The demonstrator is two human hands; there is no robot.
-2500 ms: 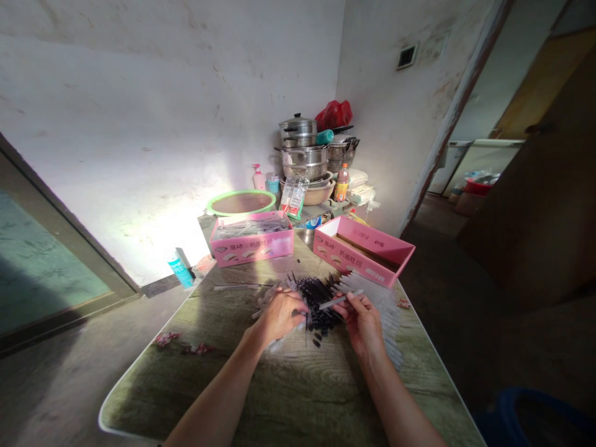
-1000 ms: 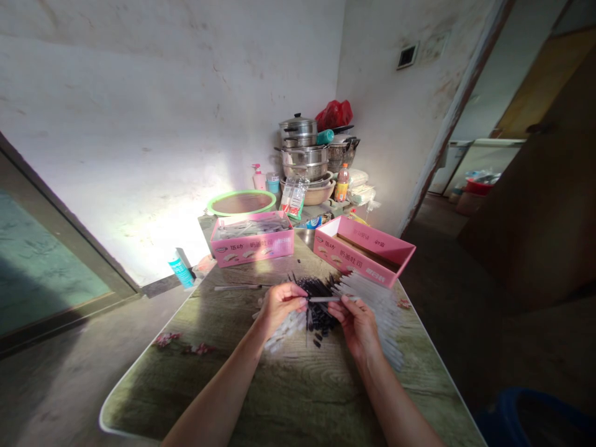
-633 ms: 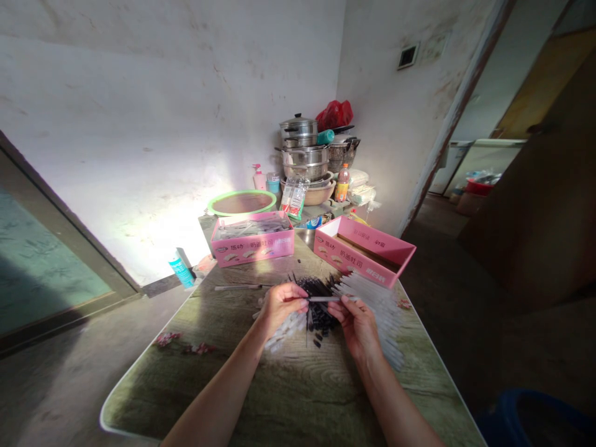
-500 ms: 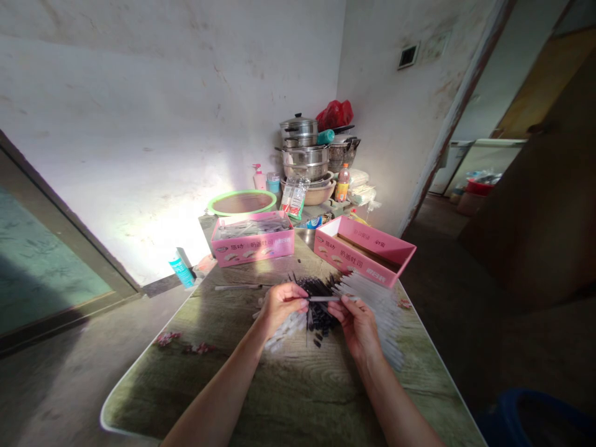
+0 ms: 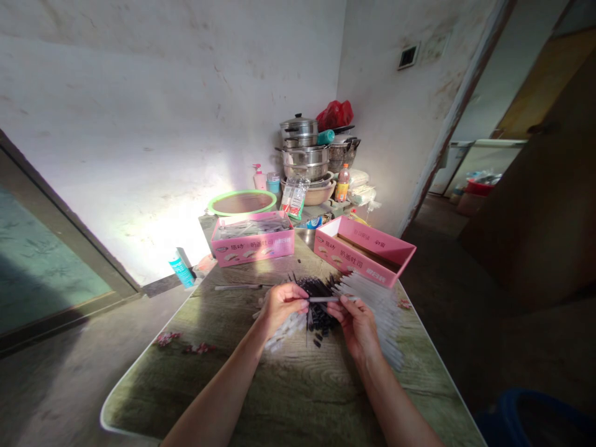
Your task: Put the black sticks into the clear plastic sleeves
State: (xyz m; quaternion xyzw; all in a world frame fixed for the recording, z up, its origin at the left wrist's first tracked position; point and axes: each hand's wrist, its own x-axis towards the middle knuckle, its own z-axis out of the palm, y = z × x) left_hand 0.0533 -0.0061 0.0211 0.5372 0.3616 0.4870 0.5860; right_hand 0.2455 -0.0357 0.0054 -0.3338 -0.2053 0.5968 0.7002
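Observation:
A slim, whitish pen (image 5: 325, 299) is stretched level between my two hands. My left hand (image 5: 285, 304) pinches its left end, where a dark tip shows at the fingers. The right end sits between the thumb and fingers of my right hand (image 5: 354, 316). Below the pen lies a heap of small black pen parts (image 5: 321, 320), some like short caps, some like thin rods. Whitish short pieces (image 5: 284, 329) spread out under my left hand. Beside my right hand is a fanned pile of long translucent tubes (image 5: 388, 329).
A pink box (image 5: 254, 247) filled with thin whitish sticks stands at the table's back left. Another pink box (image 5: 361, 256), with a brown bottom showing, is at the back right. Behind them are stacked steel pots (image 5: 305, 162), a green-rimmed round tray (image 5: 242, 194) and a drink bottle (image 5: 342, 184).

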